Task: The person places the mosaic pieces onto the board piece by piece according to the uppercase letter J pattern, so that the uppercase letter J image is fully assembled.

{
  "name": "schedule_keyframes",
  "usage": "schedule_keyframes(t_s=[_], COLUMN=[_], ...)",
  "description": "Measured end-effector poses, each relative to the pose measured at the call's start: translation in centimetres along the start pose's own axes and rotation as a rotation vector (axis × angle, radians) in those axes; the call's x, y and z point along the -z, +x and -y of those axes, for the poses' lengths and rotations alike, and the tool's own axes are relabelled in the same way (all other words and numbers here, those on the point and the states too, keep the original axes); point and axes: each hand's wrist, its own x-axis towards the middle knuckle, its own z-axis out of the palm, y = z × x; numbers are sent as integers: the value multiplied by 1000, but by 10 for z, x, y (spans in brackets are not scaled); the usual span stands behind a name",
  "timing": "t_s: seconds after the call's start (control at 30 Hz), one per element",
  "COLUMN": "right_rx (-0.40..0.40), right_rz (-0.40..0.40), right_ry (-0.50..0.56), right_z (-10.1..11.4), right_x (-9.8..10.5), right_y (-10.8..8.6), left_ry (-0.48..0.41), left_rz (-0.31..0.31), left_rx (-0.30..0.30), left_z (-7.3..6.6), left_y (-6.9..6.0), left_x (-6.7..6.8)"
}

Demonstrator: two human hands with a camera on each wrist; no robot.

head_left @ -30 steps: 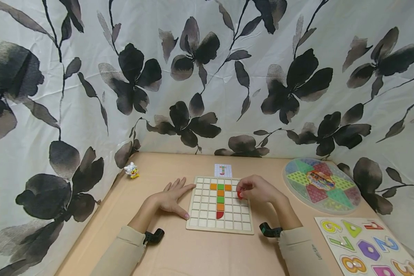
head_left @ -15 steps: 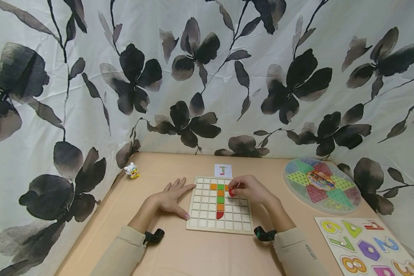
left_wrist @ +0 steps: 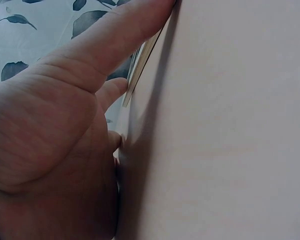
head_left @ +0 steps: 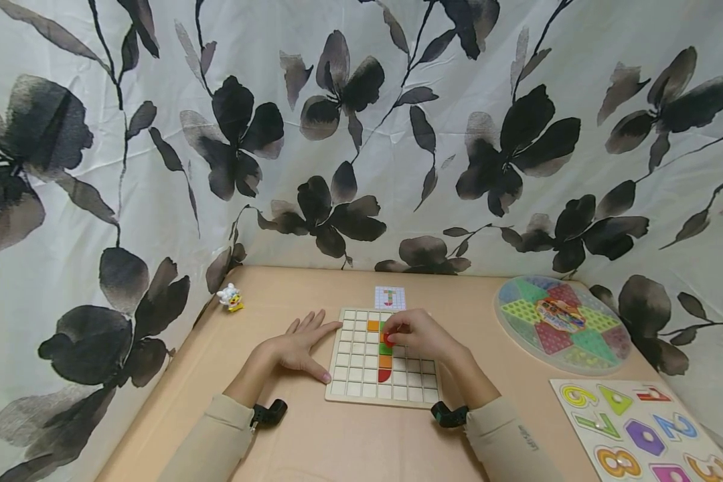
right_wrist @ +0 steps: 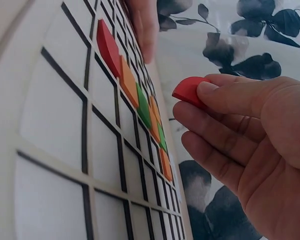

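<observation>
A pale gridded wooden board (head_left: 354,389) lies on the table. Orange and green square tiles (head_left: 385,349) form a column on it, with a red rounded tile (head_left: 384,375) at the near end. In the right wrist view, the right hand (right_wrist: 260,125) pinches another red rounded tile (right_wrist: 189,91) between thumb and fingers, apart from the board surface. From the head view this hand is above the column and hides part of its top. The left hand (head_left: 298,346) lies spread at the board's left side, index finger and thumb tips touching its edge.
Behind the board lies a small pattern card (head_left: 398,298). A white-and-yellow figurine (head_left: 230,298) stands at the far left. To the right are a round patterned board game (head_left: 518,348) and a number-and-shape puzzle sheet (head_left: 623,395). A floral curtain (head_left: 422,214) hangs behind the table.
The right hand has moved left across the board with the red rounded tile, from its right side to over the tile column. The left hand has stayed in place.
</observation>
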Motion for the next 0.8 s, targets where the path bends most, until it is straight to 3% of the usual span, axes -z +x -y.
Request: schedule_keyframes(t_s=[0.53,0.8], right_rx=[12,25], right_rz=[104,169], right_ry=[-17,-89], right_z=[13,15], right_x=[-19,-28], right_y=[2,3], left_ry=[-8,-17], left_rz=[-1,1], left_rx=[4,12], left_z=[-4,-4], left_y=[-2,-3], left_x=[0,-2])
